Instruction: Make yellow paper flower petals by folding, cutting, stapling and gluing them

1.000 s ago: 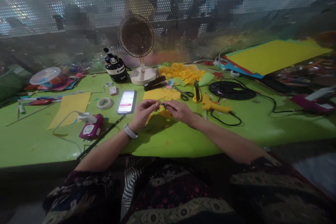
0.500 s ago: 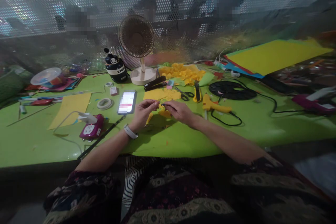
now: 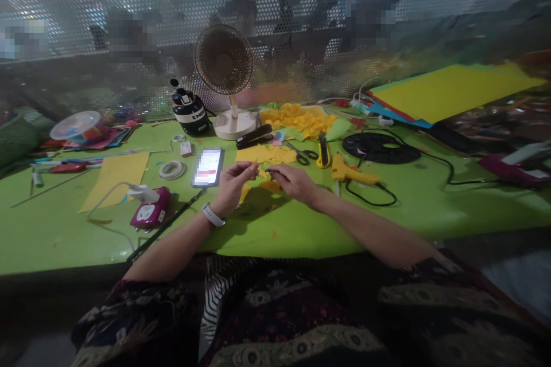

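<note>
My left hand (image 3: 236,182) is closed in a pinch, its fingertips on something too small to name. Just across from it, my right hand (image 3: 295,182) pinches a thin dark piece whose kind I cannot make out. A small gap separates the two sets of fingertips. Yellow paper scraps (image 3: 270,186) lie on the green tabletop under and between the hands. Beyond the fingers are more yellow paper pieces (image 3: 275,153) and a pair of dark-handled scissors (image 3: 306,156). To the left of my left hand lies a phone (image 3: 207,167) with its screen lit.
Right of my hands are a yellow box cutter (image 3: 323,152), a yellow glue gun (image 3: 353,173) with its cord, and a black reel (image 3: 381,148). A fan (image 3: 235,124) and a bottle (image 3: 191,114) stand behind. Left are a tape roll (image 3: 171,170) and a purple plug adapter (image 3: 152,209).
My left fingertips have drawn slightly left, so the gap between the two hands is a little wider. My right hand stays nearly still. The table items have not moved.
</note>
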`<state>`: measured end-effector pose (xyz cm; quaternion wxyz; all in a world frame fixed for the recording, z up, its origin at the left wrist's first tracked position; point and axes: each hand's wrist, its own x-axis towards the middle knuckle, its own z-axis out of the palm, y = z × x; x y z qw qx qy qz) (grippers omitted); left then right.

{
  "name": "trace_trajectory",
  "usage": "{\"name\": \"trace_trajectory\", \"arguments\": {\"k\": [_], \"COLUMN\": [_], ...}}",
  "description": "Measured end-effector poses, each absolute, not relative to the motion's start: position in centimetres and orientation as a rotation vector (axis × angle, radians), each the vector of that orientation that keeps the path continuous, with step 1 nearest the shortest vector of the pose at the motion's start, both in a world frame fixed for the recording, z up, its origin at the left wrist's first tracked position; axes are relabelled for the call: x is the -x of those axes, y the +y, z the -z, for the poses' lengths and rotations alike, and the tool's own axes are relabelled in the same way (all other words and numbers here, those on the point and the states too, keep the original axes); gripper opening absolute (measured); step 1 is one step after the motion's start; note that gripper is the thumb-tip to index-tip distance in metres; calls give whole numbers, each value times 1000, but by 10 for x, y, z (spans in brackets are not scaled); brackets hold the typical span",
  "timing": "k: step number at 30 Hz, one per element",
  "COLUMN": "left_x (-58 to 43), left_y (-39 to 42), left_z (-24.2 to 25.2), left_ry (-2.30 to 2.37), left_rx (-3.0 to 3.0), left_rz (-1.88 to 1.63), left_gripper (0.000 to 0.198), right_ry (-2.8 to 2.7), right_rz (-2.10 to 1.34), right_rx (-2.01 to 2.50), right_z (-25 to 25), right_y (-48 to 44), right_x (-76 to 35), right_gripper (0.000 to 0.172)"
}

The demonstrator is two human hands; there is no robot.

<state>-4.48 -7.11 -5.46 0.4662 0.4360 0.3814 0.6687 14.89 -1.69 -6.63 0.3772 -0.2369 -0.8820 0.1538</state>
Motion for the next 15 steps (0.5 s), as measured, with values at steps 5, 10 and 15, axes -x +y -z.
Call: {"name": "trace_trajectory", "arguments": {"k": [5,10,15], "left_x": [45,47,49], "left_y": [-71,-69,-68], "left_z": [55,57,55], "left_ry": [955,926,920], "left_rx": [-1078,-1098,-1096], "left_rz": [-1648,-1654,-1673], "left_gripper": [28,26,25], "right_ry": [-2282,-2281,-2287], "right_rz": [-411,-397,-398], "right_rx": [630,602,605], "right_z": [64,64,64], "right_y": [-17,-18,-18], "right_x": [-149,-149,-151], "right_gripper": [31,29,26]}}
